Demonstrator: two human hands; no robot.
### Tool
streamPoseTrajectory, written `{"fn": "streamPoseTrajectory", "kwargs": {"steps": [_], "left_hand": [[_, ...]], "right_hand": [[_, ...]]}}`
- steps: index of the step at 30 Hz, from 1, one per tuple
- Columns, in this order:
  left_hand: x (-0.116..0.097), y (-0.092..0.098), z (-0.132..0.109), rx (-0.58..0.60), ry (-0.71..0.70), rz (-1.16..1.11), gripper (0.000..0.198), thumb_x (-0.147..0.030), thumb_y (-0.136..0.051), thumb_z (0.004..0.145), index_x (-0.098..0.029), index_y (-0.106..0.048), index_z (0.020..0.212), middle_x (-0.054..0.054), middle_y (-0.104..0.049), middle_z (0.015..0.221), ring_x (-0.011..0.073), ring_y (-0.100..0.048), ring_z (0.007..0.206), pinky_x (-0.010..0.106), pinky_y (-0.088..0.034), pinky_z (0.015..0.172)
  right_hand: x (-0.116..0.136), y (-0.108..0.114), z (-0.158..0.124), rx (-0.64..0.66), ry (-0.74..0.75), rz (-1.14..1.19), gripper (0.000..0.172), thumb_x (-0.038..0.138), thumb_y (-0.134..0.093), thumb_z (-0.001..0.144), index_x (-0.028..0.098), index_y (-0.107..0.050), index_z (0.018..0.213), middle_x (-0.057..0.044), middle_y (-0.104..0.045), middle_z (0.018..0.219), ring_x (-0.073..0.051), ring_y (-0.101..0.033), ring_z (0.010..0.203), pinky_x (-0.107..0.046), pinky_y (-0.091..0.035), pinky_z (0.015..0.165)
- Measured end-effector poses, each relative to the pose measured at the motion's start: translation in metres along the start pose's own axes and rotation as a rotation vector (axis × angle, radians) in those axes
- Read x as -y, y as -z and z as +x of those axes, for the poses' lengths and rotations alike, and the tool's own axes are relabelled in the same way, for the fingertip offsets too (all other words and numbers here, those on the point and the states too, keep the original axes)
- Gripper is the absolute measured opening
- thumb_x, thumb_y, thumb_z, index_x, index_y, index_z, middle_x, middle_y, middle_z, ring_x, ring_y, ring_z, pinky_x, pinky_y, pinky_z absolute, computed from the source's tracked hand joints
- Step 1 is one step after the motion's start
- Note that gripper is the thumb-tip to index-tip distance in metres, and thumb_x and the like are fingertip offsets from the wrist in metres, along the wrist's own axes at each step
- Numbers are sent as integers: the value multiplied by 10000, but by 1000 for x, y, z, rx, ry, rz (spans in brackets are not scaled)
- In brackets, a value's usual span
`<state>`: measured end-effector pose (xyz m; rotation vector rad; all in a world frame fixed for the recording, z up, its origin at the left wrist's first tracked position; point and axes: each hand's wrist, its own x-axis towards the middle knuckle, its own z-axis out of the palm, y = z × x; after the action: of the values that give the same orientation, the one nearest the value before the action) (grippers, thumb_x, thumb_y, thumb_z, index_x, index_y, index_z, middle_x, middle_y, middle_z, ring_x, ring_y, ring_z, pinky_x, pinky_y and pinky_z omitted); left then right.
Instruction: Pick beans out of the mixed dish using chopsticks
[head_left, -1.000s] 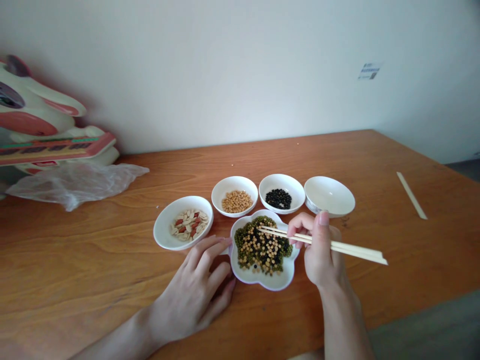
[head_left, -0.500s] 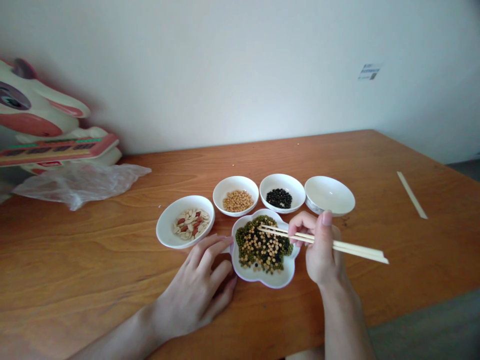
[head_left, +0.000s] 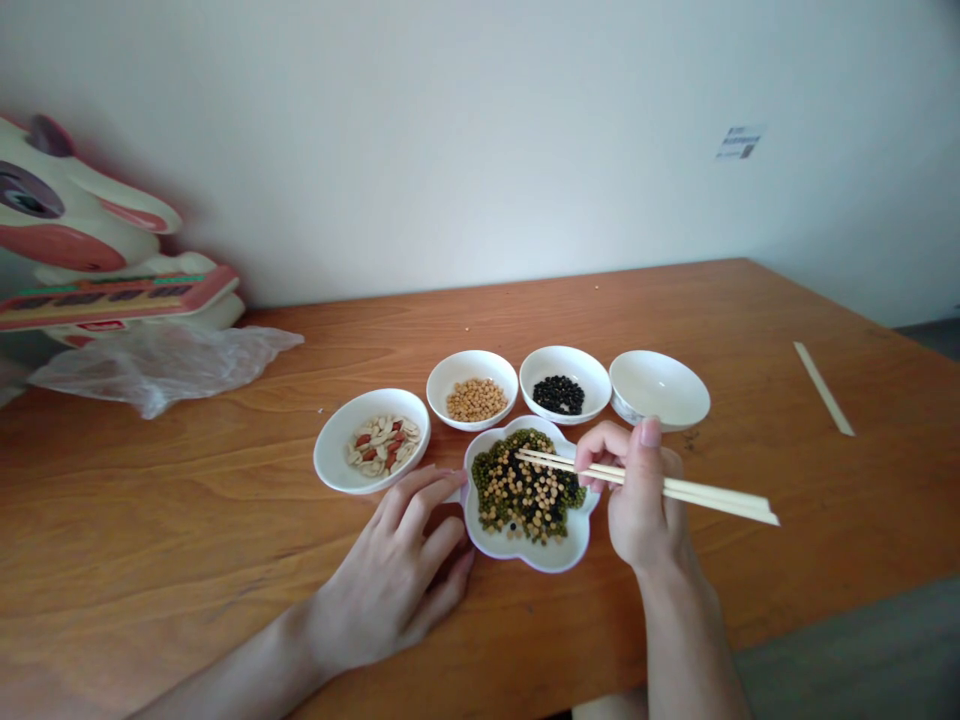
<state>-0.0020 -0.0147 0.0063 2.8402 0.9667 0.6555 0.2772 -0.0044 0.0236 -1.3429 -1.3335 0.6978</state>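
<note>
A flower-shaped white plate (head_left: pixel 489 545) holds mixed green, black and tan beans. My right hand (head_left: pixel 645 490) is closed around a pair of pale chopsticks (head_left: pixel 712 495), whose tips rest among the beans near the plate's upper middle. My left hand (head_left: pixel 397 570) lies at the plate's left side, fingers at its handle and rim. Behind the plate stand three white bowls: one with tan beans (head_left: pixel 475 400), one with black beans (head_left: pixel 559 395), and one bare inside (head_left: pixel 660 388). To the left, another bowl has pale and reddish seeds (head_left: pixel 383 445).
A cow-shaped toy keyboard (head_left: pixel 112 290) stands at the far left, with a crumpled clear plastic bag (head_left: pixel 165 365) before it. A pale flat strip (head_left: pixel 823 388) lies on the wooden table (head_left: pixel 750 320) at the right. A wall rises behind.
The chopstick tips have shifted very slightly left over the beans. Both hands keep nearly the same places.
</note>
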Motion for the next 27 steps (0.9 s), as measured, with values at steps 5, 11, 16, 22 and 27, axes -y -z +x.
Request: {"fn": "streamPoseTrajectory", "kwargs": {"steps": [5, 11, 16, 22, 27], "left_hand": [[1, -1, -1, 3, 5, 7, 217, -186, -647, 989, -188, -697, 1200, 152, -539, 1487, 351, -465, 1426, 565, -470, 1225], [1, 0, -1, 8, 12, 8, 171, -195, -644, 989, -193, -705, 1149, 152, -548, 1489, 356, -471, 1429, 560, -488, 1211], [0, -1, -1, 11, 9, 7, 221, -182, -642, 996, -180, -690, 1212, 163, -537, 1486, 361, -464, 1425, 578, -489, 1206], [1, -2, -1, 4, 9, -5, 213, -169, -641, 996, -171, -686, 1205, 168, -528, 1474, 363, -461, 1422, 586, -488, 1205], [0, -1, -1, 8, 8, -7, 243, -170, -645, 998, -167, -686, 1238, 172, -528, 1472, 362, -466, 1422, 576, -485, 1210]], "right_hand": [[1, 5, -1, 24, 3, 5, 835, 769, -162, 1067, 233, -640, 641, -23, -588, 573, -165, -539, 568, -336, -376, 566], [0, 10, -1, 58, 11, 8, 854, 781, -119, 1058, 242, -649, 659, -28, -592, 582, -174, -544, 573, -339, -377, 549], [-1, 6, 1, 64, 25, -30, 827, 739, -143, 1083, 236, -637, 649, -22, -590, 584, -164, -544, 569, -334, -384, 567], [-3, 6, 0, 73, 30, -12, 832, 735, -129, 1084, 234, -638, 659, -20, -592, 590, -161, -547, 568, -328, -381, 555], [-4, 5, 0, 76, 17, -21, 828, 740, -131, 1081, 236, -634, 660, -22, -596, 598, -167, -557, 578, -331, -384, 564]]}}
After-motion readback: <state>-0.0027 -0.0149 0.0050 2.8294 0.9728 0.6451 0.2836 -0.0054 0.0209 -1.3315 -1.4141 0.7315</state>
